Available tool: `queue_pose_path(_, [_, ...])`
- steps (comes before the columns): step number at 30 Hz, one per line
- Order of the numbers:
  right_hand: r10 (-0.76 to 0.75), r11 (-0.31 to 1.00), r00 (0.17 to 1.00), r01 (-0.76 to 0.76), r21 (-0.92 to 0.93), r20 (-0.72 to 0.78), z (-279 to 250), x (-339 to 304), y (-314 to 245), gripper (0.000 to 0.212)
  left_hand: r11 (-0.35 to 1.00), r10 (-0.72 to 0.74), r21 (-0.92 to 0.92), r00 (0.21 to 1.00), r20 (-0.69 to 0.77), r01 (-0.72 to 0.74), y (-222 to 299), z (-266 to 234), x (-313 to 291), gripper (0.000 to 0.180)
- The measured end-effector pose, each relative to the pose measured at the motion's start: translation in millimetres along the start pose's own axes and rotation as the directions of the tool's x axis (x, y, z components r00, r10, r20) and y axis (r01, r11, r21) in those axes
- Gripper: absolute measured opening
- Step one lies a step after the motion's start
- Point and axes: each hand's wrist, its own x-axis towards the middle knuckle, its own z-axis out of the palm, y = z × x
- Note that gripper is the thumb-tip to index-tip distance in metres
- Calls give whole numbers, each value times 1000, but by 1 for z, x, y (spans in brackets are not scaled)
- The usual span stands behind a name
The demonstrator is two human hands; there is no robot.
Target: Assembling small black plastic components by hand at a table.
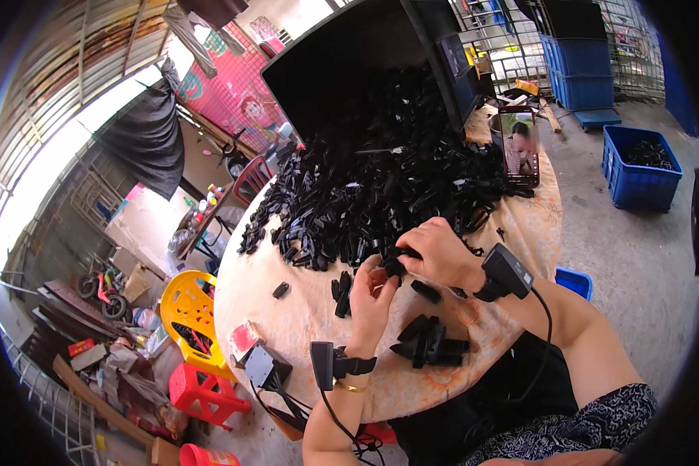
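Note:
Both my hands meet at the near edge of a large heap of small black plastic pieces (412, 179). My left hand (371, 299) is pinched at a small dark piece (394, 266). Close against it, my right hand (441, 255) has its thumb and fingers closed on another black piece (408, 252); fingers partly hide both. Loose dark pieces lie near my hands: one (426, 291) below the right hand, a few (340, 293) beside the left. Nearer to me is a small cluster of black pieces (433, 343). A strapped-on black device sits on each wrist.
The round table's cloth (241, 299) is pale and floral. A big black bin (349, 78) lies tipped behind the heap. A phone (520, 147) stands at the right edge. Left are a grey box (266, 366), yellow chair (186, 311) and red stool (202, 392); right, a blue crate (637, 182).

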Motion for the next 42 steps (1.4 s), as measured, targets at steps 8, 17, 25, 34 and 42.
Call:
queue_pose_path(8, [-115, 975, 990, 97, 201, 80, 8, -1, 4, 26, 925, -164, -336, 984, 66, 177, -4, -5, -1, 29])
queue_pose_path(17, [175, 694, 956, -289, 659, 234, 9, -4, -8, 27, 918, -143, -365, 988, 55, 153, -10, -10, 1, 25])
queue_pose_path(25, [190, 735, 932, -343, 585, 308, 9, -5, -10, 21, 936, -108, -333, 993, 37, 114, -5, -12, 0, 29])
queue_pose_path(34, [200, 713, 937, -340, 613, 287, 11, -8, -9, 21, 907, -130, -392, 988, 81, 152, -1, -9, -2, 33])
queue_pose_path(42, [111, 919, 974, -176, 353, 197, 7, -8, -23, 29, 771, -146, -613, 985, 95, 174, -4, -20, 0, 29])
